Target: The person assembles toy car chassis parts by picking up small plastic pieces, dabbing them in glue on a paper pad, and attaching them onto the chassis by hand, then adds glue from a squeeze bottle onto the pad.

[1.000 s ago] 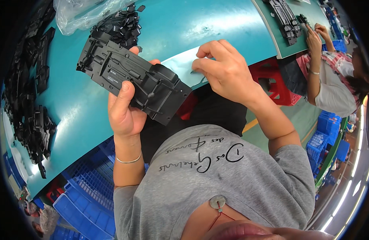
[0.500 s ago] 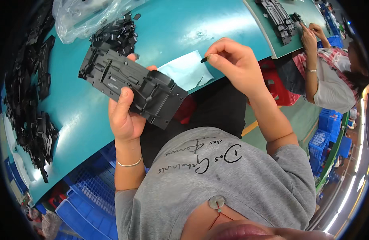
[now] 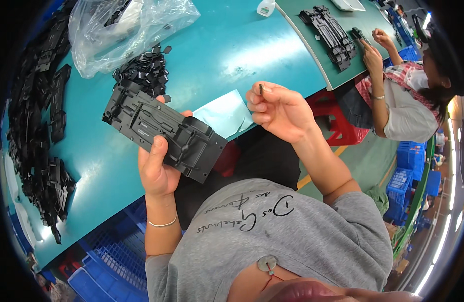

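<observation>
My left hand (image 3: pixel 159 168) grips a black moulded plastic chassis plate (image 3: pixel 161 128), thumb on its ribbed face and fingertips showing past the far edge. The plate is tilted above the table's near edge. To the right, my right hand (image 3: pixel 282 111) is raised, its thumb and forefinger pinching a small dark piece (image 3: pixel 261 89). What kind of piece it is I cannot make out. Beyond the plate lies a heap of small black plastic pieces (image 3: pixel 144 70). A sheet of pale paper (image 3: pixel 224 115) rests on the table between the plate and my right hand.
Black plastic mouldings (image 3: pixel 41 131) are piled along the left of the teal table (image 3: pixel 106 166). A clear plastic bag (image 3: pixel 91 45) lies at the back, with a small bottle (image 3: pixel 265 7) farther right. A co-worker (image 3: pixel 408 100) sits at the right near a red stool (image 3: pixel 340 121). Blue crates (image 3: pixel 111 256) stand below.
The view has shifted. My right hand has turned so the pinched piece now points upward, and its other fingers show curled. My left hand still holds the plate at much the same tilt.
</observation>
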{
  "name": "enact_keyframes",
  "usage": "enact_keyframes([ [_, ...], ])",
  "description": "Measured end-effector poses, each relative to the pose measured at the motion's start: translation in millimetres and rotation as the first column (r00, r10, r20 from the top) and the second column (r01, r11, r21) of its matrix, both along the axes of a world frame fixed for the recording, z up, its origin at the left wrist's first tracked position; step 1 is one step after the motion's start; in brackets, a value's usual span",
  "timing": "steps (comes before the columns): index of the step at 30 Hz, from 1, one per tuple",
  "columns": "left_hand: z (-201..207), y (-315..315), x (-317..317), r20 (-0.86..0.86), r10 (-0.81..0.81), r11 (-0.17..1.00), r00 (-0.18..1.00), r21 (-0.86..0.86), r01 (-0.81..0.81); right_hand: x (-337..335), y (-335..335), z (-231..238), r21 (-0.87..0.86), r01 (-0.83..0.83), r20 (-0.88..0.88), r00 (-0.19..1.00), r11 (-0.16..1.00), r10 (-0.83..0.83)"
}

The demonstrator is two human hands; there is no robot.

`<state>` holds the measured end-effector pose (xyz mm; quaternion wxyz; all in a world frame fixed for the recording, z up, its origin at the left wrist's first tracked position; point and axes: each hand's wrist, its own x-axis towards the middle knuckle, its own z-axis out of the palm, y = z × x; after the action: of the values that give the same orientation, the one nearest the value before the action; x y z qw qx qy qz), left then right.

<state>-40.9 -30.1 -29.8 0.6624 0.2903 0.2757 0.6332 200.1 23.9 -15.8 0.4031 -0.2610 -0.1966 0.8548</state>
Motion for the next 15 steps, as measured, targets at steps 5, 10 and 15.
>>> enact_keyframes([
  [5, 1, -1, -1, 0.016, -0.004, 1.0, 1.0, 0.009, 0.003, 0, 0, 0, -0.012, 0.003, 0.011, 1.0, 1.0, -0.003],
  [10, 0, -1, -3, 0.014, -0.035, 0.999, 0.999, 0.001, 0.035, -1, -2, 1, 0.047, -0.014, 0.063, 0.998, 0.999, 0.011],
  [15, -1, -1, -2, 0.019, 0.026, 1.0, 0.999, 0.012, -0.026, -11, -4, 10, 0.397, -0.112, 0.587, 0.794, 0.911, -0.158],
])
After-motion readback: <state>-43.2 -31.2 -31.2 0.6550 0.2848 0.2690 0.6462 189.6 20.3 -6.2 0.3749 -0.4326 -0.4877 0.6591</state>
